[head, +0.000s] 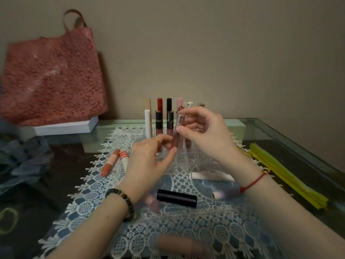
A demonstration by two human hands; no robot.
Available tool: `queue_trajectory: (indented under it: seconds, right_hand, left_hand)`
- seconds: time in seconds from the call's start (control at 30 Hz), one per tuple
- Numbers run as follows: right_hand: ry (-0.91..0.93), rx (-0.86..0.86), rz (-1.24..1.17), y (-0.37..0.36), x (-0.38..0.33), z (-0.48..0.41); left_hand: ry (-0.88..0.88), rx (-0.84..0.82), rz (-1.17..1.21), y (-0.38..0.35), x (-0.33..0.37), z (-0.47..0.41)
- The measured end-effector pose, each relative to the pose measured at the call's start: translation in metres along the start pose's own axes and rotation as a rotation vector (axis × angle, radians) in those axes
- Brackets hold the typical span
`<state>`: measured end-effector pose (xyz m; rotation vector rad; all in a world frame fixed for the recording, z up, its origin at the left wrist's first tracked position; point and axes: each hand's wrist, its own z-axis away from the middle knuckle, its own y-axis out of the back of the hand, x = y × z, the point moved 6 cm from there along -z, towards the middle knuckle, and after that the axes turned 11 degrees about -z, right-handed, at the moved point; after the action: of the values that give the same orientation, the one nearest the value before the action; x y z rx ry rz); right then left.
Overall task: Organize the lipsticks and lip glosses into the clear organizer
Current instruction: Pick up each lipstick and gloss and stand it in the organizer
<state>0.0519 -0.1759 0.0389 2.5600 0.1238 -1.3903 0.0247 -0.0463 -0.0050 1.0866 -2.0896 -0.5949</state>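
A slim lip gloss tube point(177, 133) with a silvery cap and brownish-pink body is held upright between both hands. My left hand point(149, 161) pinches its lower end; my right hand point(205, 131) grips its cap end. Right behind it stands the clear organizer point(202, 165), holding several upright tubes point(169, 120) in its back rows. Loose on the lace mat lie an orange gloss point(110, 163), a striped tube point(124, 159), a white tube point(212, 177), a black lipstick point(177, 198), a pale pink tube point(218, 194) and a blurred pink one point(183, 246).
A red patterned tote bag point(54, 77) leans on the wall at back left, on a white box point(65, 128). Yellow strips point(287, 180) lie along the glass table's right edge. Grey-blue fabric point(20, 161) is bunched at the left.
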Motion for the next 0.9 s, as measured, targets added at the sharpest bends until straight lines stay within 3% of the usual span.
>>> queue_trajectory:
  seconds: [0.3,0.5,0.9]
  right_hand:
    - [0.034,0.077,-0.043,-0.052,0.023,-0.029]
    - [0.016,0.111,0.021,-0.060,0.042,-0.034]
    - [-0.028,0.073,0.097,-0.069,0.065,-0.031]
  left_hand:
    - [0.168,0.101,0.001,0.011,-0.059,-0.006]
    - [0.296,0.058,0.190,0.002,-0.079,-0.003]
    - [0.373,-0.011,0.276,-0.007,-0.087,0.000]
